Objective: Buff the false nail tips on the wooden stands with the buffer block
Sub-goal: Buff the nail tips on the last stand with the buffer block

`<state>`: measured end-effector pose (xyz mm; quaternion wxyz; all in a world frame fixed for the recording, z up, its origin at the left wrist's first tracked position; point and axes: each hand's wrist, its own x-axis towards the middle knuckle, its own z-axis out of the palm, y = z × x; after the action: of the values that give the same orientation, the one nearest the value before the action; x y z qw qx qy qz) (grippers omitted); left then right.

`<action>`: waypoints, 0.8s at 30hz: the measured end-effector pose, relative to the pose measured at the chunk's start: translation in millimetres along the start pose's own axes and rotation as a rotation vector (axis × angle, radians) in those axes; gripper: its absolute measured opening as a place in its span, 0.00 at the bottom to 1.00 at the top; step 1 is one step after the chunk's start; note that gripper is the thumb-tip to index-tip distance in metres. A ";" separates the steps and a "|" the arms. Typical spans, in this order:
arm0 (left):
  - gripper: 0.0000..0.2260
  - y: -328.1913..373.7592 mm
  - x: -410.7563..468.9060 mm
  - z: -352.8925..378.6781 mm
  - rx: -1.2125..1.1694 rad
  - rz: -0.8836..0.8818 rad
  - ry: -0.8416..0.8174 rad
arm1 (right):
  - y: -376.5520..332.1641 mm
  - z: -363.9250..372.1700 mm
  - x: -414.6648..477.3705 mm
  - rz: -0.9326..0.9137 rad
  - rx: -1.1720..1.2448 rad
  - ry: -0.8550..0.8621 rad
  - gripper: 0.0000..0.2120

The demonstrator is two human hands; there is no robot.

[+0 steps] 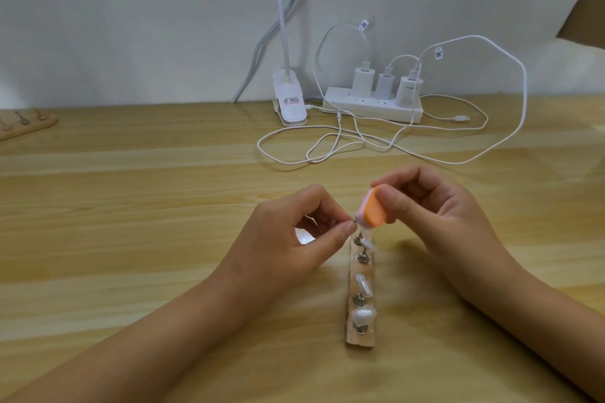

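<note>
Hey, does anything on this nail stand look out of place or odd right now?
Slightly. On the wooden stand, one metal holder near the far end and another nearer you look bare, while neighbours carry nail tips. The left hand pinches one more holder at the buffer block in the right hand. Nothing looks spilled or broken.

The small piece that the left hand pinches is too small to identify, half covered by the orange-and-pink foam buffer block (which also hides the far end of the narrow pale wooden stand). A second flat wooden board is cut by the left edge; the white clip lamp's neck leaves the top.
</note>
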<state>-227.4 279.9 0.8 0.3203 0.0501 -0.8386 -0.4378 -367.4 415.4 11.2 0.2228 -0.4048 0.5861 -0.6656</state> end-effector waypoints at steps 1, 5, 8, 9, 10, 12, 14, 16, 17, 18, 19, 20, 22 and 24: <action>0.04 0.1 0.0 0.3 -0.003 0.004 0.000 | -0.4 2.4 -1.7 -0.002 0.005 -0.028 0.10; 0.05 -1.6 1.2 0.0 -0.027 -0.008 0.010 | 0.7 1.0 0.8 0.021 0.014 0.003 0.11; 0.04 -0.5 0.7 0.5 -0.074 -0.004 -0.001 | 1.2 -1.0 0.8 0.039 0.048 -0.015 0.10; 0.03 -0.3 0.5 0.9 -0.083 0.004 -0.006 | 1.2 0.4 -0.7 0.040 0.076 -0.058 0.09; 0.03 -0.1 0.4 1.0 -0.089 0.012 -0.007 | 1.1 1.1 -1.6 0.045 0.092 -0.085 0.08; 0.03 -0.7 0.6 0.8 -0.098 0.019 0.001 | 1.4 -0.6 0.8 0.064 0.087 -0.063 0.09; 0.04 -1.6 0.2 0.7 -0.103 0.026 0.009 | 1.9 -4.0 3.8 0.095 0.095 -0.028 0.11; 0.04 -0.8 -0.4 0.9 -0.107 0.042 0.005 | 0.6 -4.1 4.2 0.120 0.150 -0.046 0.09; 0.04 -0.4 -1.1 1.1 -0.098 0.055 0.001 | -0.5 -3.4 4.3 0.135 0.197 -0.064 0.08; 0.05 0.0 -1.3 1.3 -0.083 0.068 -0.001 | -1.4 -3.6 5.0 0.157 0.254 -0.072 0.07; 0.07 0.5 -1.4 1.3 -0.064 0.079 -0.002 | -2.4 -4.3 6.1 0.186 0.312 -0.070 0.06; 0.07 0.7 -1.6 1.3 -0.048 0.088 -0.002 | -3.2 -5.8 7.4 0.216 0.358 -0.067 0.06; 0.07 1.0 -1.9 1.2 -0.030 0.096 0.009 | -3.9 -8.1 7.9 0.253 0.397 -0.096 0.05; 0.03 0.7 -1.8 0.9 -0.042 0.097 0.018 | -4.3 -5.1 4.8 0.235 0.372 -0.180 0.04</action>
<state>-226.4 281.6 0.1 0.3498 0.0064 -0.8276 -0.4388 -373.5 415.7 16.7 0.4205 -0.3435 0.4743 -0.6930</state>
